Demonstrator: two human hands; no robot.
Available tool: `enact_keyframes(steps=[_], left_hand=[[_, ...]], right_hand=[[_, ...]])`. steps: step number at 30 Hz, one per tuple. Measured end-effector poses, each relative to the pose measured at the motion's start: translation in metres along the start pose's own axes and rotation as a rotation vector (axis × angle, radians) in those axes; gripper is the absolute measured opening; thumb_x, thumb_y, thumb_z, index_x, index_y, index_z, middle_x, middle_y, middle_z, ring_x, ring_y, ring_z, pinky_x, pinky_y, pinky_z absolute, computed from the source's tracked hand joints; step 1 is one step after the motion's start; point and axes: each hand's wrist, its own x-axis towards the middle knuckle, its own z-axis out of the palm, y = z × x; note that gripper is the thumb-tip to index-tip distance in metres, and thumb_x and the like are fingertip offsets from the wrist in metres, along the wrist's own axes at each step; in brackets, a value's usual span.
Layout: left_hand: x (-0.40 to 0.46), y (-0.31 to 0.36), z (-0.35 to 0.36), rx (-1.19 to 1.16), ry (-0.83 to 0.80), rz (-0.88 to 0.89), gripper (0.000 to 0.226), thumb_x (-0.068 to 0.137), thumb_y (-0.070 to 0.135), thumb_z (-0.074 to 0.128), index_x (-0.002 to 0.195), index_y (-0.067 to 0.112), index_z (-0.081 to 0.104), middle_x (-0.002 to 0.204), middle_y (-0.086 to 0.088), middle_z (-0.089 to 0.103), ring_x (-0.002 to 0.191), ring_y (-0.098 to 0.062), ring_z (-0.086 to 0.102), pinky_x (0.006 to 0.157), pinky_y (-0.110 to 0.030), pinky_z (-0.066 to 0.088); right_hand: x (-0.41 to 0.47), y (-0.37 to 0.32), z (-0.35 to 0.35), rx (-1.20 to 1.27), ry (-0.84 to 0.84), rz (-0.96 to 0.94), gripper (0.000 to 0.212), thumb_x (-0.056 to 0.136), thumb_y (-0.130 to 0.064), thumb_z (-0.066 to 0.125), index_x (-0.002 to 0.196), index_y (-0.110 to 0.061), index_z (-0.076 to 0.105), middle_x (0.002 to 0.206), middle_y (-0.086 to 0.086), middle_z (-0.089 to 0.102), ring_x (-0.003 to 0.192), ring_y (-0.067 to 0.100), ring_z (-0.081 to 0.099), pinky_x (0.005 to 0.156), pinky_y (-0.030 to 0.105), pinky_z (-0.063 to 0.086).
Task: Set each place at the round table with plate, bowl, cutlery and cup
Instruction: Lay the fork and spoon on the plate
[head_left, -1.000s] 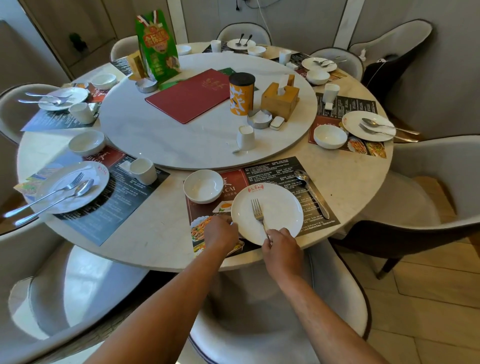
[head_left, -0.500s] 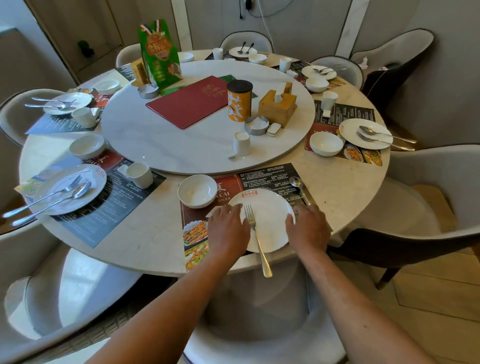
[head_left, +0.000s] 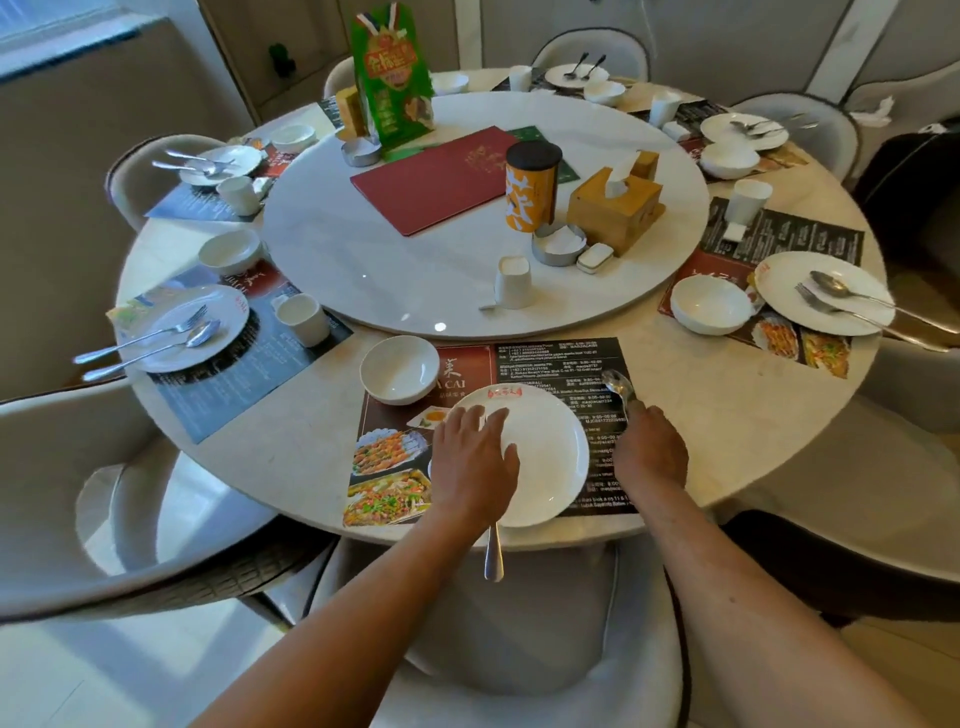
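Head view: the left hand (head_left: 475, 457) lies flat, fingers straight, on the near plate (head_left: 540, 457), covering the fork (head_left: 493, 556) whose handle sticks out past the table (head_left: 291, 462) edge. The right hand (head_left: 649, 452) curls round the handle of the spoon (head_left: 621, 387), whose head rests on the placemat (head_left: 550, 364) just right of the plate. The bowl (head_left: 400, 369) sits on the mat's far left corner. No cup stands at this place; a white cup (head_left: 511, 283) waits on the turntable (head_left: 483, 208) just beyond it.

Risks, as I judge them: the fork overhangs the edge, so a nudge from the left wrist or a shift of the plate could tip it to the floor. The plate itself sits close to the edge and on a slick printed mat, so pressing or dragging it could slide it off. Swinging the spoon onto the plate may knock the rim or clatter against the fork. Reaching for the cup could turn the turntable and disturb the tin (head_left: 532, 187) or tissue box (head_left: 615, 208).

The table is round, pale and stone-like, with a raised marble-look turntable holding a red menu (head_left: 441, 179) and a green packet (head_left: 392, 78). Other places around it already carry plates, bowls, cutlery and cups. Padded chairs ring the table, with beige walls beyond and a light floor.
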Motion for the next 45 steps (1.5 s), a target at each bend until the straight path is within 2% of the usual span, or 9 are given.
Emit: enact_keyframes(steps=[3, 6, 9, 11, 13, 17, 23, 33, 45], left_hand=[[-0.004, -0.005, 0.000, -0.011, 0.011, -0.051, 0.053, 0.102, 0.043, 0.045, 0.152, 0.029, 0.036, 0.159, -0.003, 0.036, 0.149, -0.028, 0.024, 0.123, -0.048, 0.021], [-0.010, -0.009, -0.001, -0.014, 0.030, -0.074, 0.052, 0.102, 0.045, 0.045, 0.152, 0.031, 0.036, 0.159, -0.003, 0.036, 0.149, -0.028, 0.025, 0.123, -0.048, 0.022], [-0.016, -0.019, 0.000, -0.023, 0.032, -0.082, 0.052, 0.102, 0.048, 0.043, 0.151, 0.032, 0.035, 0.158, -0.001, 0.036, 0.149, -0.027, 0.025, 0.123, -0.049, 0.022], [-0.020, -0.025, 0.001, -0.024, 0.021, -0.083, 0.053, 0.102, 0.048, 0.042, 0.152, 0.032, 0.034, 0.159, -0.001, 0.035, 0.149, -0.026, 0.024, 0.123, -0.048, 0.021], [-0.024, -0.030, -0.001, -0.012, 0.008, -0.086, 0.053, 0.102, 0.047, 0.043, 0.152, 0.033, 0.033, 0.159, -0.001, 0.034, 0.150, -0.026, 0.023, 0.123, -0.048, 0.020], [-0.033, -0.035, -0.004, -0.006, 0.024, -0.102, 0.052, 0.102, 0.047, 0.043, 0.151, 0.034, 0.035, 0.159, -0.001, 0.035, 0.150, -0.026, 0.024, 0.124, -0.047, 0.019], [-0.046, -0.042, -0.007, 0.012, 0.021, -0.066, 0.052, 0.102, 0.046, 0.043, 0.152, 0.033, 0.035, 0.158, -0.003, 0.036, 0.150, -0.026, 0.023, 0.124, -0.047, 0.017], [-0.048, -0.043, -0.013, 0.019, 0.014, 0.004, 0.052, 0.102, 0.047, 0.044, 0.152, 0.034, 0.034, 0.158, -0.001, 0.036, 0.149, -0.025, 0.025, 0.124, -0.048, 0.020], [-0.045, -0.048, -0.022, 0.007, 0.011, 0.036, 0.049, 0.103, 0.046, 0.043, 0.150, 0.034, 0.037, 0.158, -0.001, 0.036, 0.149, -0.025, 0.026, 0.123, -0.050, 0.020]], right_hand=[[0.003, 0.003, -0.002, 0.048, 0.000, -0.002, 0.033, 0.100, -0.014, 0.044, 0.132, -0.013, 0.050, 0.117, 0.014, 0.060, 0.102, 0.032, 0.060, 0.081, 0.039, 0.048], [-0.010, -0.001, -0.005, 0.293, 0.051, 0.069, 0.038, 0.095, -0.008, 0.049, 0.132, -0.018, 0.052, 0.117, 0.011, 0.063, 0.102, 0.030, 0.061, 0.079, 0.038, 0.051], [-0.043, -0.017, -0.006, 0.521, 0.113, 0.070, 0.041, 0.093, -0.003, 0.053, 0.131, -0.018, 0.062, 0.117, 0.006, 0.067, 0.103, 0.024, 0.063, 0.071, 0.025, 0.046], [-0.065, -0.029, -0.002, 0.604, 0.085, 0.071, 0.040, 0.092, 0.000, 0.055, 0.127, -0.017, 0.066, 0.107, 0.006, 0.070, 0.091, 0.018, 0.063, 0.061, 0.016, 0.038], [-0.084, -0.038, 0.008, 0.636, 0.032, 0.085, 0.038, 0.091, 0.001, 0.056, 0.124, -0.016, 0.068, 0.088, -0.001, 0.067, 0.077, 0.012, 0.060, 0.058, 0.016, 0.038], [-0.110, -0.050, 0.029, 0.604, 0.002, 0.069, 0.041, 0.089, -0.002, 0.056, 0.124, -0.019, 0.071, 0.092, 0.004, 0.074, 0.085, 0.022, 0.067, 0.075, 0.030, 0.054], [-0.126, -0.059, 0.044, 0.522, 0.037, 0.059, 0.040, 0.092, -0.003, 0.056, 0.128, -0.017, 0.068, 0.113, 0.008, 0.072, 0.103, 0.027, 0.067, 0.082, 0.033, 0.056], [-0.134, -0.064, 0.042, 0.328, 0.029, 0.039, 0.036, 0.095, -0.010, 0.054, 0.128, -0.020, 0.066, 0.114, 0.006, 0.058, 0.098, 0.025, 0.061, 0.076, 0.038, 0.057], [-0.135, -0.065, 0.026, 0.164, -0.025, 0.008, 0.031, 0.095, -0.027, 0.057, 0.125, -0.023, 0.065, 0.117, 0.002, 0.059, 0.099, 0.023, 0.062, 0.077, 0.035, 0.053]])
